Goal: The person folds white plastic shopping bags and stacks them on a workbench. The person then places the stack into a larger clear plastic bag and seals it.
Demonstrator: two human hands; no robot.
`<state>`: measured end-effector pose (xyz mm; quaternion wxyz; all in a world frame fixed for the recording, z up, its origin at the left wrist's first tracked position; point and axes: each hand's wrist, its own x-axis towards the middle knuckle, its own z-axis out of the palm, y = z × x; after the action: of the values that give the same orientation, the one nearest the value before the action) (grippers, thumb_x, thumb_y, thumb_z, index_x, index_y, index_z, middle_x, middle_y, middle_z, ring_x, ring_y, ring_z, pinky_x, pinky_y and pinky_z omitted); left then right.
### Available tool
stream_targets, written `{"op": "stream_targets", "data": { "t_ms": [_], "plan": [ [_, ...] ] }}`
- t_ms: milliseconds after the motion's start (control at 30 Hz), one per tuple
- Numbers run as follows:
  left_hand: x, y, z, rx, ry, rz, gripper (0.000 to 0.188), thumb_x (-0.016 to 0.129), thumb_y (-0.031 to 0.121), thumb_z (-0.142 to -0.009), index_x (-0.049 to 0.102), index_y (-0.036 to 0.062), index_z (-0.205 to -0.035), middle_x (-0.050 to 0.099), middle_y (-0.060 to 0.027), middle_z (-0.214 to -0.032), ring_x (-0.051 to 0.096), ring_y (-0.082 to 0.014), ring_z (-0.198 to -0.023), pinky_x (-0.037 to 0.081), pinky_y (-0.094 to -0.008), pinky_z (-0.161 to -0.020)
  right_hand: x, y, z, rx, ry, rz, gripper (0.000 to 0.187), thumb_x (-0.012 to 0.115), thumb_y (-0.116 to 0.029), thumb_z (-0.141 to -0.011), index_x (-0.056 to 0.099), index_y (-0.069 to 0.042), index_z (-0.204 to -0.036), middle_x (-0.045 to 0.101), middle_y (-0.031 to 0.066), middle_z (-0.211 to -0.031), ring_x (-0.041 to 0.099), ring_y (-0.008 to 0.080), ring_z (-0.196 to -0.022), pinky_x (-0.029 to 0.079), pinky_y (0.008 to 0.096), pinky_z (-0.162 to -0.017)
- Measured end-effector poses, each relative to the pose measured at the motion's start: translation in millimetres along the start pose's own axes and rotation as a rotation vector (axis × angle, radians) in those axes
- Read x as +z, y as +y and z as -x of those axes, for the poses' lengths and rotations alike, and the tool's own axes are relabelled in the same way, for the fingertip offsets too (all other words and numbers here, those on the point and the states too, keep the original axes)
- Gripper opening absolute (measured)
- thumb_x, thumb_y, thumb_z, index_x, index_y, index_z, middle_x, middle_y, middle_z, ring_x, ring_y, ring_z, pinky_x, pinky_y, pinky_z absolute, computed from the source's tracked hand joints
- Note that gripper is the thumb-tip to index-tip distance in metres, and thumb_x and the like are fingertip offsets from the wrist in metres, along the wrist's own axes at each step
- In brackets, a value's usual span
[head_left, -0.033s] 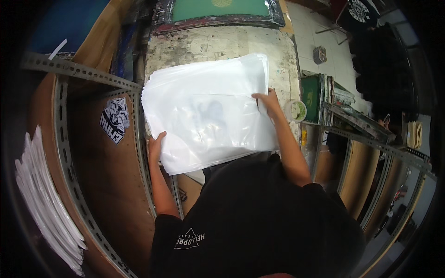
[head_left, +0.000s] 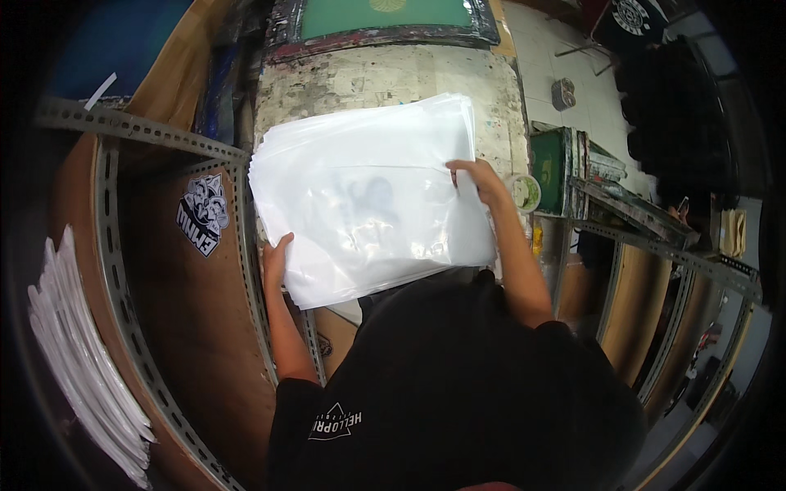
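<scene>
A thick stack of glossy white plastic sheets (head_left: 368, 213) lies over the near part of the stained worktable (head_left: 344, 82), its edges slightly fanned at the left. A faint bluish-grey mark shows through the middle. My left hand (head_left: 276, 260) grips the near left edge, thumb on top and the other fingers hidden at the side and below. On the right edge is my right hand (head_left: 481, 180), closed on the sheets with its thumb and fingertips curled over the top. The stack's near edge reaches close to my black shirt.
A green printing screen (head_left: 385, 20) in a stained frame lies at the table's far end. Beside the right edge stands a small round tub (head_left: 524, 193) with green contents. Metal racks with more frames (head_left: 630, 213) line the right; a perforated metal shelf (head_left: 139, 123) stands left.
My right hand has shifted slightly to the right along with the sheet edge under it, and its fingers look more curled. My left hand has stayed in place.
</scene>
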<state>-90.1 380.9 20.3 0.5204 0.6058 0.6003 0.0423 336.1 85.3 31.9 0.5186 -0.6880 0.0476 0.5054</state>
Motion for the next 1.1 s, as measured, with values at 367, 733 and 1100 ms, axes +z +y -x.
{"op": "stream_targets", "data": {
  "t_ms": [367,733,1100],
  "plan": [
    [-19.1,-7.2,-13.7,-0.134,-0.273,0.381,0.073,0.077,0.037,-0.083,0.054,-0.0029,-0.14,0.069,-0.0163,-0.119,0.068,-0.0281,-0.103,0.053,-0.0403,-0.095,1.9,-24.2,34.1,-0.117,-0.27,-0.203,0.017,0.07,-0.019,-0.089,0.065,-0.002,-0.086,0.063,0.0096,-0.071,0.058,0.0184,-0.063,0.05,0.0286,-0.066],
    [-6.5,4.1,17.0,-0.168,-0.339,0.392,0.059,0.072,0.024,-0.087,0.056,-0.005,-0.136,0.068,-0.0162,-0.119,0.068,-0.0274,-0.106,0.056,-0.0415,-0.091,-4.4,-8.7,14.8,-0.147,-0.107,-0.166,0.042,0.067,-0.014,-0.098,0.046,0.003,-0.129,0.065,0.017,-0.103,0.063,0.0211,-0.078,0.056,0.0316,-0.068],
    [172.6,155.4,140.1,0.302,-0.016,-0.772,0.078,0.063,0.054,-0.096,0.044,0.0046,-0.153,0.058,-0.0369,-0.128,0.059,-0.0503,-0.118,0.05,-0.0513,-0.101,27.0,6.1,19.9,-0.243,0.042,-0.082,0.034,0.071,-0.028,-0.097,0.057,-0.002,-0.113,0.063,0.0081,-0.085,0.064,0.0189,-0.069,0.056,0.0297,-0.065]
  ]
}}
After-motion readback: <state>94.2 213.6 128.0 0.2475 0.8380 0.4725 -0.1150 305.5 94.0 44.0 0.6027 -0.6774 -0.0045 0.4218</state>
